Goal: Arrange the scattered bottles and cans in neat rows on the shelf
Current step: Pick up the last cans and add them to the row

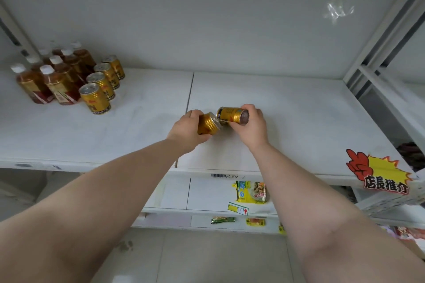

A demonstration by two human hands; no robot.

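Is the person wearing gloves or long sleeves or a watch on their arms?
No. The left forearm and right forearm are bare right to the picture's edge, no sleeves in sight. The left hand and right hand wear no gloves. No watch or bracelet shows on either wrist, and no ring on the fingers that show.

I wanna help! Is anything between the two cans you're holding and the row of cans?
Nothing visible. Only the white shelf surface lies between the left-hand can, the right-hand can and the can row.
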